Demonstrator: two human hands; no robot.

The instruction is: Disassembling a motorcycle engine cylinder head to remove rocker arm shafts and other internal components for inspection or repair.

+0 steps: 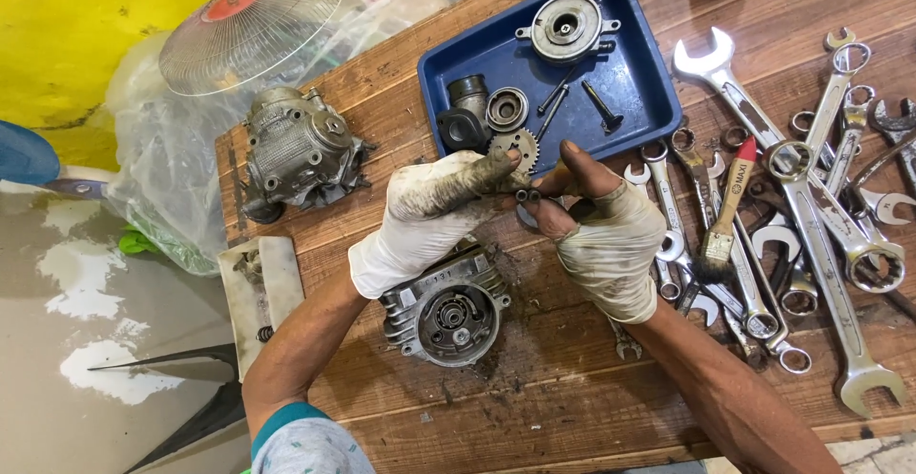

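On the worn wooden tabletop, the gloved left hand and right hand pinch shut on a small metal pin above the cylinder head, and greasy fingertips could let it slip into the scattered wrenches.

Bare planks nearside lie open; wrenches crowd the right.

Rough wooden plank desk, pretty grimy, sitting over a grey concrete floor with pale blotches. Bright yellow wall at the far left, even daylight all over.
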